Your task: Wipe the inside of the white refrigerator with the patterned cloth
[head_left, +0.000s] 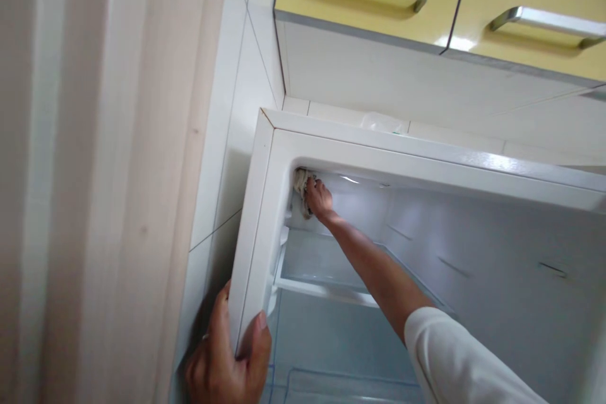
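Note:
My right hand (pixel 320 197) reaches deep into the upper left corner of a refrigerator (pixel 426 161). Its fingers are closed on a crumpled, pale cloth (pixel 301 184), which is pressed against the inner wall near the ceiling. My left hand (pixel 230 356) grips the left front edge of the refrigerator, the thumb on the front face and the fingers wrapped round the outer side, partly hidden behind it. Below my right arm lies a glass shelf (pixel 317 259) with a white front trim.
Yellow cabinets (pixel 374 9) with metal handles hang above. A clear plastic bag (pixel 382 122) lies on top of the refrigerator. White wall tiles (pixel 237 132) run close along its left side, beside a beige panel (pixel 156 139). Clear bins (pixel 350 385) sit lower inside.

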Motion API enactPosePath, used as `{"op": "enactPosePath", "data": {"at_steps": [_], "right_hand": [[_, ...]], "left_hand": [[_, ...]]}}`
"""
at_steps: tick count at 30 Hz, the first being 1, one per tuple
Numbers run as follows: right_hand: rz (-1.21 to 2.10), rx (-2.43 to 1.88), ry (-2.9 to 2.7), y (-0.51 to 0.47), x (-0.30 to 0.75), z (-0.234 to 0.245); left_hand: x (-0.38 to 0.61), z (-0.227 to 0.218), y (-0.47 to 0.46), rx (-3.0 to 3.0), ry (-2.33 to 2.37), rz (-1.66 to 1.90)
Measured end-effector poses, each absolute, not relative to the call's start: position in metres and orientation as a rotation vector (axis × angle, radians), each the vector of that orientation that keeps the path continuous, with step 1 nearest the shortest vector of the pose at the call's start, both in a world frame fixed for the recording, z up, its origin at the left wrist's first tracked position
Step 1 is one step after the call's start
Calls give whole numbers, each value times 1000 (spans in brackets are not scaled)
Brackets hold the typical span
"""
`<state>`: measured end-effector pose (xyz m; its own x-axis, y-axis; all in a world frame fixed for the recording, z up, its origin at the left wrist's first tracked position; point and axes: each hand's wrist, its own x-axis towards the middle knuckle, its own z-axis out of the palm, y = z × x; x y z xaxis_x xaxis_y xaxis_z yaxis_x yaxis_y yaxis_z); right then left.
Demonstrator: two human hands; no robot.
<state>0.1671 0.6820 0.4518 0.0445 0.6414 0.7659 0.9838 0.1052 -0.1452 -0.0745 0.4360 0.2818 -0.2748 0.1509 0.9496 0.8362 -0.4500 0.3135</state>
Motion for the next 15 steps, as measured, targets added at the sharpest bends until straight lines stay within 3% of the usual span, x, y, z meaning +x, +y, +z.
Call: {"op": "enactPosePath", "data": {"at_steps": [15], "right_hand": [[-995, -1923, -1453, 585, 375, 459]], "left_hand": [[-67, 294, 432, -1312, -1282, -1737]]}}
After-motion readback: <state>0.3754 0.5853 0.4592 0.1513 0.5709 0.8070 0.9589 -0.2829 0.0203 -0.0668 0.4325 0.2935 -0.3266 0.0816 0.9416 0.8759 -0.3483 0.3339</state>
